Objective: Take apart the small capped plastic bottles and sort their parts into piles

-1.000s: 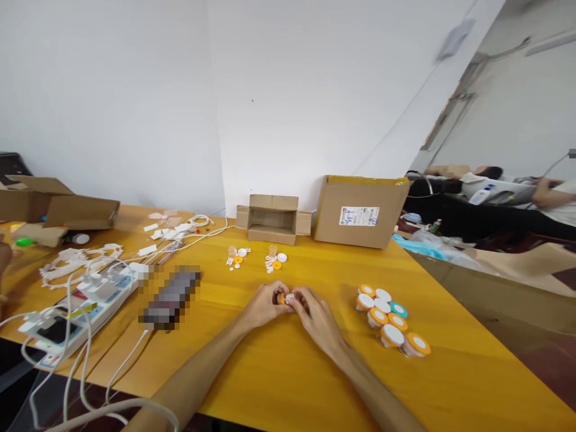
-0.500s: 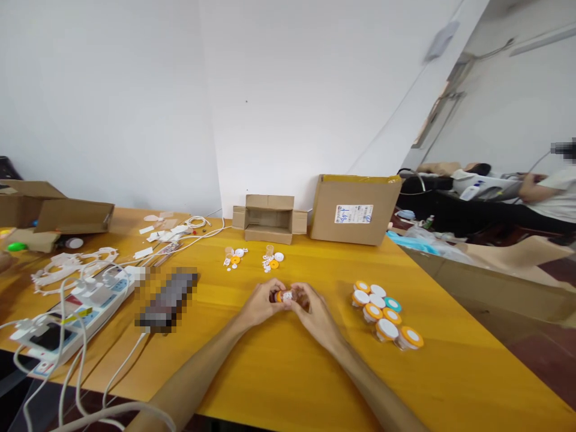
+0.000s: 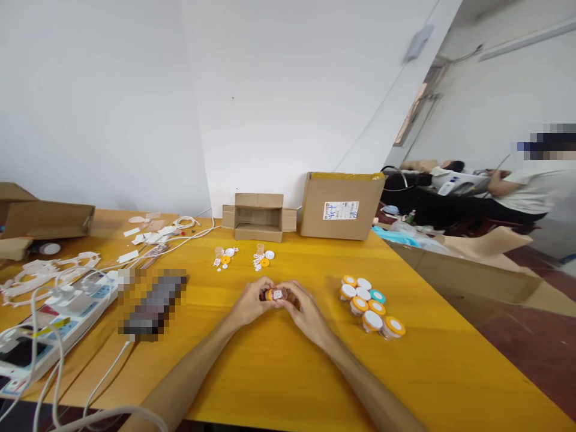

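Observation:
Over the middle of the table, my left hand (image 3: 250, 304) and my right hand (image 3: 303, 307) meet around one small part with an orange rim and a white cut-out face (image 3: 277, 294). Fingers and thumbs of both hands are closed on it, covering much of it; its exact kind cannot be made out. Beyond them lie two small groups of loose parts, each with a clear cup (image 3: 261, 248), a white lid (image 3: 269, 255), an orange ring (image 3: 264, 263) and little white pieces (image 3: 258, 267). Off to the right stand several clear cups with white, orange or teal lids (image 3: 372, 320).
An open carton (image 3: 259, 234) and a larger closed cardboard box (image 3: 342, 225) stand against the wall. At left are a power strip (image 3: 85, 315) with white cables, a blurred-out dark device (image 3: 155, 303) and another carton (image 3: 63, 222). A person in a white shirt (image 3: 535, 183) sits far right.
My view has turned slightly right, so everything sits further left in the picture. Both hands stay together on the small part, whose white face now shows more towards me.

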### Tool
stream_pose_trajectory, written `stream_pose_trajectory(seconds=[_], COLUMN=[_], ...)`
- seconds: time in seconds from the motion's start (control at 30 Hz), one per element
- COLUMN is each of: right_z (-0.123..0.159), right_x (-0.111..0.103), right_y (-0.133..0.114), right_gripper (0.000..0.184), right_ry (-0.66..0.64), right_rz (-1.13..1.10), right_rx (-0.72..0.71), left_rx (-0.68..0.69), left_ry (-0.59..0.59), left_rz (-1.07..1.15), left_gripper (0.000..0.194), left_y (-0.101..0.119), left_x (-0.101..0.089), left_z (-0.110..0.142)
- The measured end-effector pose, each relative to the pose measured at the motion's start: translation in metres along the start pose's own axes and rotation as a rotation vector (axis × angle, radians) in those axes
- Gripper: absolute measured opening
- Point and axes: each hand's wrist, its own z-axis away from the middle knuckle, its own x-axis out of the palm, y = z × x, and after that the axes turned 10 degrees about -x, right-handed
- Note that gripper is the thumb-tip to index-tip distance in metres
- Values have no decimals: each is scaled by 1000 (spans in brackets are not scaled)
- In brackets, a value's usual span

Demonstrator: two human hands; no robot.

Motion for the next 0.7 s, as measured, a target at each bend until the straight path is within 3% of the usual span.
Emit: stream_pose_trajectory(seconds=[0.47,0.7], right_z=[4,8], right_x=[-5,-6], right_y=[4,19], right_gripper=[31,22], right_ry=[204,40], right_rz=[219,535], right_rx=[-81,13], left_rx=[29,93], left_ry=[17,76], left_rz=[-86,-205], left_gripper=[22,18], left_y=[0,2], left_x=[-2,-4], left_z=[1,4])
